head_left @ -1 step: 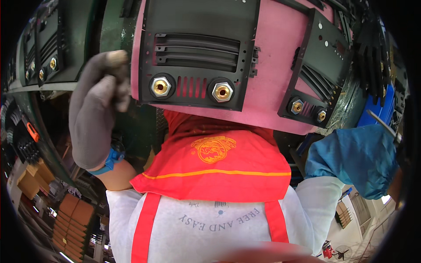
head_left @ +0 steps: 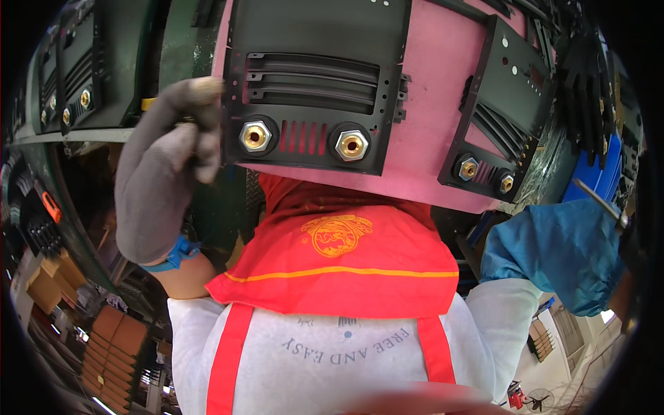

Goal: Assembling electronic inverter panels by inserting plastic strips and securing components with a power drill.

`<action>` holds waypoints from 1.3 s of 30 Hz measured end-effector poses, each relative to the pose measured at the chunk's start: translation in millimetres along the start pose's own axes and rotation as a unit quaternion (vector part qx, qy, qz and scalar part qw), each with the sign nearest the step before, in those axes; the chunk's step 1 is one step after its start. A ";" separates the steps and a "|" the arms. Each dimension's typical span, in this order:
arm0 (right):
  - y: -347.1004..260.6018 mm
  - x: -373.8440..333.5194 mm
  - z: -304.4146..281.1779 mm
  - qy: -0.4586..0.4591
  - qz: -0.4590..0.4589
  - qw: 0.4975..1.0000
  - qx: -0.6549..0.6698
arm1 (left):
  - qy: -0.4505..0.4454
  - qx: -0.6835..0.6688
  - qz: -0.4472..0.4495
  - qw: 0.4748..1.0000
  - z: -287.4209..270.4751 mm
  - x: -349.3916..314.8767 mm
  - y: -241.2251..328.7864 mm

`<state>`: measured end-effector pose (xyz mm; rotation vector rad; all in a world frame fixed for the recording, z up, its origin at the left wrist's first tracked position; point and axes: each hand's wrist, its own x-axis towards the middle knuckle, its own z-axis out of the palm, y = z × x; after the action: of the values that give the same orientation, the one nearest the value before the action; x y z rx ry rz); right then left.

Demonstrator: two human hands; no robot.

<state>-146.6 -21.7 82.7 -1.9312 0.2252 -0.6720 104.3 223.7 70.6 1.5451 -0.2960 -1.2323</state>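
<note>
A black metal panel (head_left: 311, 38) lies on a pink pad in front of me. It has curved louvres, a row of slots and two brass-centred hex-nut fittings (head_left: 255, 136) along its near edge. My left hand (head_left: 183, 128), in a grey glove with bare fingertips, is closed with its fingers curled at the panel's left edge. At the far right, my right hand (head_left: 629, 242) sits mostly in the dark rim, below a blue sleeve cover. A screwdriver-like tool (head_left: 599, 198) with a thin metal shaft juts from it; the fingers are hidden.
A second black panel (head_left: 508, 104) with similar fittings stands tilted on the pink pad (head_left: 432, 90) to the right. More panels (head_left: 72, 76) sit at the far left. A blue bin (head_left: 602, 169) is beside black parts at right. Brown cartons (head_left: 114, 360) are stacked lower left.
My left hand has moved right, from beside the pad to the panel's left edge. The panel's left side has shifted slightly right. The tool at my right hand has tilted a little.
</note>
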 end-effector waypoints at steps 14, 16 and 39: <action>-38.4 0.4 -21.9 0.047 -0.030 0.977 0.205 | -0.177 -0.067 -0.069 0.979 79.8 13.0 -16.3; -43.7 -0.2 -24.1 0.049 -0.034 0.973 0.224 | -0.178 -0.067 -0.075 0.979 78.4 16.0 -19.2; -66.3 8.2 12.1 0.085 -0.025 0.923 0.374 | -0.239 -0.161 -0.089 0.953 103.8 25.1 -23.6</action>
<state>-142.4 13.9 140.3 -1.1488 0.0121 -0.8149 21.7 154.9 50.2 0.9973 -0.2533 -1.7042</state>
